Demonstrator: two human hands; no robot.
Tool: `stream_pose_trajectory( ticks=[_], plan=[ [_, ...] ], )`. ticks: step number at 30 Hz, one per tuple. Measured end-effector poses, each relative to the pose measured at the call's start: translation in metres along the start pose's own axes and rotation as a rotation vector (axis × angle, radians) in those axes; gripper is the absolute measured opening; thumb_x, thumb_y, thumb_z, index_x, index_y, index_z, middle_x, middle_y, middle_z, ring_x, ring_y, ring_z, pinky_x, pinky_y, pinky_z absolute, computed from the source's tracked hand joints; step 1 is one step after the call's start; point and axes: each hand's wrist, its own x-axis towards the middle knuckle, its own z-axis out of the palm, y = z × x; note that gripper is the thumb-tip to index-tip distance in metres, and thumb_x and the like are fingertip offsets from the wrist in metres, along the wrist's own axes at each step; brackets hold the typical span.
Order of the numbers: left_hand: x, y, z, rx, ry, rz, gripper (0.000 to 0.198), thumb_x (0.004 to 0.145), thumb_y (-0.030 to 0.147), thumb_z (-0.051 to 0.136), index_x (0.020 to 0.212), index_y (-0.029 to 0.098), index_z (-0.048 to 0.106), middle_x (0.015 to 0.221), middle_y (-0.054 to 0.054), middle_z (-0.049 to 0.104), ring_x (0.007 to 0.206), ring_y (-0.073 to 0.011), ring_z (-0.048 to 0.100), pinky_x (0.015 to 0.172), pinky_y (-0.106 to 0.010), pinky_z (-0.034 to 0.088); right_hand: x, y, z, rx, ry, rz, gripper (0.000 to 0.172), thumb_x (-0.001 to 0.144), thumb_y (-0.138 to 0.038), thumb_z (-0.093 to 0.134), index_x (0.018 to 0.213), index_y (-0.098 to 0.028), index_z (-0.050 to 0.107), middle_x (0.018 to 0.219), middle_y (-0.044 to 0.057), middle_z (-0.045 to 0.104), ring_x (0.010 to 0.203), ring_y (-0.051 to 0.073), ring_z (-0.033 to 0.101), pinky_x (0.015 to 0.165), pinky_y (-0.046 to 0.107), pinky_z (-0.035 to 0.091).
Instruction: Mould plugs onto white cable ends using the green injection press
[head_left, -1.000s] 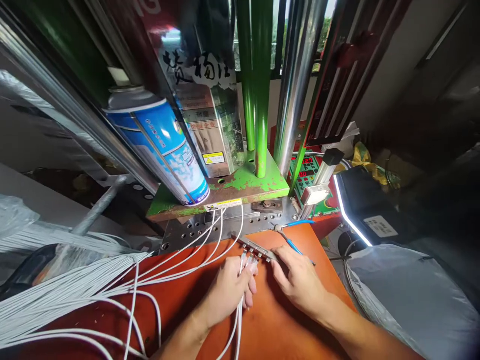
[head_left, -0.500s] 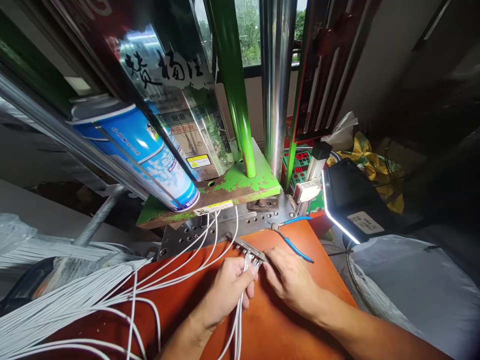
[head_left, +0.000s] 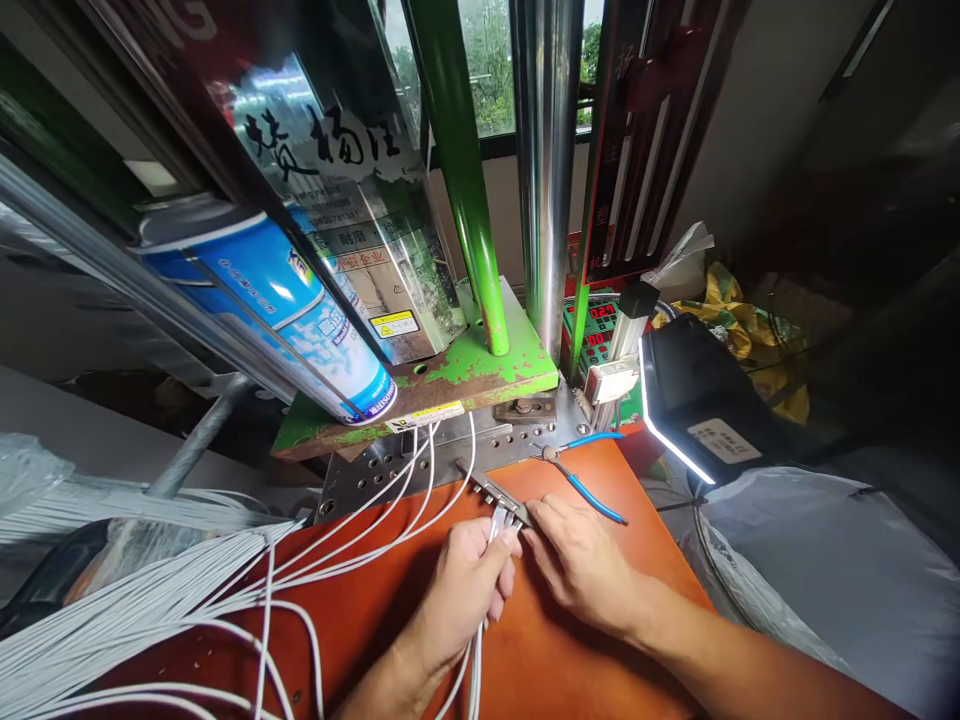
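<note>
My left hand point(head_left: 474, 578) is closed around a few white cables point(head_left: 475, 665), whose ends with pale connectors point up toward a narrow metal bar point(head_left: 495, 492). The far end of that slotted bar reaches toward the machine. My right hand point(head_left: 577, 560) pinches the near end of the bar between thumb and fingers. The connector ends lie against or just under the bar; exactly how they sit in it is hidden by my fingers. Behind my right hand, side cutters with blue handles point(head_left: 581, 480) rest open on the orange tabletop point(head_left: 570, 655).
A green machine plate point(head_left: 517, 365) carries a blue spray can point(head_left: 277, 310). More white cables run from under it to a large bundle point(head_left: 150, 590) at left. A lit lamp point(head_left: 697, 400) stands at right, near a control panel with red digits point(head_left: 600, 325) and a plastic-lined container point(head_left: 840, 560).
Both hands stay on the bar and cables, with only slight shifts. My left fingers have moved a little along the connector ends; the bar's tilt has changed slightly.
</note>
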Motion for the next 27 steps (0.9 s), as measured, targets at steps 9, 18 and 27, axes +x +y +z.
stream_pose_trajectory(
  ticks=[9,18,27],
  plan=[
    [0.011,0.001,-0.025,0.129,-0.066,0.062,0.048,0.09,0.063,0.064,0.073,0.018,0.057,0.054,-0.004,0.061,0.041,-0.0121,0.054,0.042,-0.022,0.04,0.0,0.005,0.0,0.116,0.104,0.079,0.012,0.108,-0.022,0.043,0.104,-0.026,0.053,0.093,0.004,0.061,0.081,0.022,0.058,0.073,0.037,0.047],
    [0.013,0.009,-0.029,0.093,-0.14,0.017,0.045,0.089,0.06,0.064,0.077,0.017,0.059,0.05,0.003,0.052,0.036,-0.0058,0.037,0.037,-0.017,0.024,0.0,0.002,-0.003,0.05,0.009,0.031,0.015,0.109,-0.022,0.039,0.101,-0.023,0.051,0.092,0.006,0.059,0.082,0.022,0.058,0.074,0.038,0.047],
    [0.012,0.006,-0.021,0.072,-0.116,0.017,0.049,0.084,0.065,0.065,0.077,0.017,0.057,0.052,-0.006,0.064,0.035,-0.0104,0.049,0.035,-0.019,0.034,0.002,0.005,-0.013,0.099,-0.038,-0.075,0.016,0.109,-0.022,0.041,0.098,-0.022,0.052,0.09,0.005,0.059,0.079,0.02,0.054,0.07,0.036,0.045]
  ],
)
